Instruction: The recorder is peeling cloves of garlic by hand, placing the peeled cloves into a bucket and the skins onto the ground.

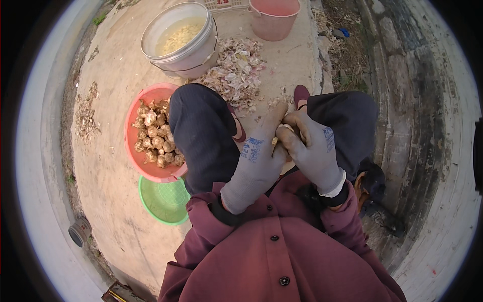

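Both hands wear grey work gloves with blue print and meet between my knees. My left hand (262, 157) is closed, its fingers curled around pale garlic (274, 142) that shows only in part. Against it, my right hand (313, 143) is closed with thumb and forefinger pinching at the garlic; the fingers hide most of it. Left of my knee, a red basin (132, 151) holds whole garlic bulbs (157, 142). Beyond my feet, a white bucket (151, 48) holds peeled cloves (178, 39) in liquid. Beside it lies a heap of papery garlic skins (236, 70).
A green plastic basket (151, 201) sits just nearer than the red basin. A pink bucket (271, 25) and a pale crate (224, 4) stand at the far side. Scattered skins (88, 118) lie on the concrete at left. A ledge edges the ground at right.
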Available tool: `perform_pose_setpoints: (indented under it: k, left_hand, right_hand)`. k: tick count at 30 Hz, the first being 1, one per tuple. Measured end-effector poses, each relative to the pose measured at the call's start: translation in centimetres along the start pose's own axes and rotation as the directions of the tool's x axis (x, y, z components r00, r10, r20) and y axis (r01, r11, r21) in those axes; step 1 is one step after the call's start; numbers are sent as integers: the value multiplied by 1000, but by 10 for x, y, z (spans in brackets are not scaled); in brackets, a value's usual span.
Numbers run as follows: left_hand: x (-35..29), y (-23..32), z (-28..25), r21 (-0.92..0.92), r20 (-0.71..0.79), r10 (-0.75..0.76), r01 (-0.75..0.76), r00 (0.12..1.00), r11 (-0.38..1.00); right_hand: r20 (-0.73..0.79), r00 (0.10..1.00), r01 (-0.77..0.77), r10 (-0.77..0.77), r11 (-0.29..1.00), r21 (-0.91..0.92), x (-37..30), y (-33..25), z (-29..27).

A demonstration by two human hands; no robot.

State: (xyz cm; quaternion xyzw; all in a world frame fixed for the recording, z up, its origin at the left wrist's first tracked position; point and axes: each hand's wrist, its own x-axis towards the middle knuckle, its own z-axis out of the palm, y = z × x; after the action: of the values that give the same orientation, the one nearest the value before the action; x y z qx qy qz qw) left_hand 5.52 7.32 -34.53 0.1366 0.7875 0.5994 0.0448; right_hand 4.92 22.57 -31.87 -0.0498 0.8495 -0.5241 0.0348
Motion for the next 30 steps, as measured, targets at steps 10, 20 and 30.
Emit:
perform_pose_setpoints:
  k: [10,20,30]
  left_hand:
    - [5,4,8,-38,-57,-79,77,995,996]
    - [11,3,-1,-63,-134,-149,142,980,988]
    - [12,5,-5,-456,-132,-377,281,917,844]
  right_hand:
    - [-137,989,74,-59,992,102,9,21,12]
    - [169,904,-405,393,660,632,11,16,9]
    - [-31,992,-79,119,807,586,3,27,25]
